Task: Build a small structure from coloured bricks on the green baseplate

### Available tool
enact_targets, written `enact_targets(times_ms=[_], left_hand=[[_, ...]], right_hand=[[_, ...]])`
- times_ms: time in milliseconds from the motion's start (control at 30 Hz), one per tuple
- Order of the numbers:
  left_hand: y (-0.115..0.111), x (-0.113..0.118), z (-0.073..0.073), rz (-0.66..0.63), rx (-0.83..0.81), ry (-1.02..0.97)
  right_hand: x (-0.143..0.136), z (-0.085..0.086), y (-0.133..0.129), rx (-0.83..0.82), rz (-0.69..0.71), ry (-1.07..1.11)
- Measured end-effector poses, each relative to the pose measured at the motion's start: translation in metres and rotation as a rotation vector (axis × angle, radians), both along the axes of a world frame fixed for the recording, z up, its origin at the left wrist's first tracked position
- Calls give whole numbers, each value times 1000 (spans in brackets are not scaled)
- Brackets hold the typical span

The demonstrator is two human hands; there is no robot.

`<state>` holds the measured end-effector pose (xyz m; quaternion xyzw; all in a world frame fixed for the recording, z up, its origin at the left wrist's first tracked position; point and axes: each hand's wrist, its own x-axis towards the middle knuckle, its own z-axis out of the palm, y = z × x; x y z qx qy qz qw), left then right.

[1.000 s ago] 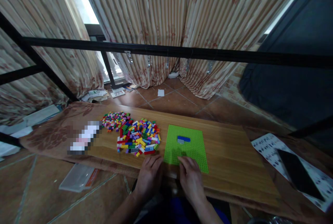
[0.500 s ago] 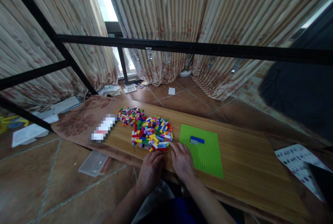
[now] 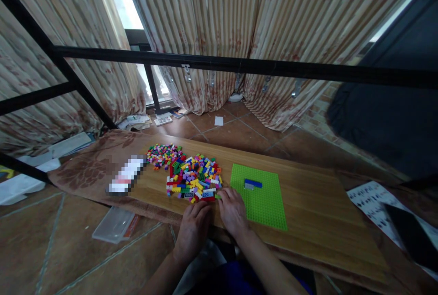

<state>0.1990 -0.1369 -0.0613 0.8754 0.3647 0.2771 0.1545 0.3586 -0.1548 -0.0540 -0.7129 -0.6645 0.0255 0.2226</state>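
Note:
A pile of mixed toy bricks [image 3: 196, 178] lies on the wooden table in front of me. At its near right edge, my right hand [image 3: 233, 210] has its fingers bent together, with a small light green brick [image 3: 218, 197] at the fingertips. My left hand [image 3: 194, 223] rests at the table's near edge, just below the pile. Its fingers are curled, and whatever may be inside them is hidden. Right of my right hand is a green baseplate [image 3: 267, 208]. A long blue brick [image 3: 253, 183] and a short grey brick [image 3: 249, 187] sit side by side on it.
A heap of smaller bricks [image 3: 164, 154] adjoins the pile at the back left. Beyond it lies a blurred-out white object [image 3: 126, 175] on a brown cloth [image 3: 85, 162]. A printed sheet [image 3: 371, 208] and a dark flat object [image 3: 410, 233] lie at right. A black rail [image 3: 239, 63] crosses behind the table.
My view has swung slightly to the right, so the scene sits further left. The light green brick shows more clearly at my right fingertips. My left hand stays by the table edge.

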Motion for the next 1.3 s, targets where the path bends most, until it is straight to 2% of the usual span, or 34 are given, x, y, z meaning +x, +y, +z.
enact_targets(times_ms=[167, 500, 667, 1133, 1300], left_hand=[[-1, 0, -2, 4, -15, 17], [-2, -1, 4, 8, -63, 19], [-3, -2, 1, 14, -77, 55], [-5, -3, 2, 16, -104, 70], [-4, -4, 5, -10, -112, 59]], right_hand=[[-2, -3, -3, 22, 8, -7], [2, -13, -13, 39, 19, 29], [1, -17, -13, 41, 24, 2], [9, -16, 7, 102, -87, 78], [0, 1, 30, 84, -56, 96]])
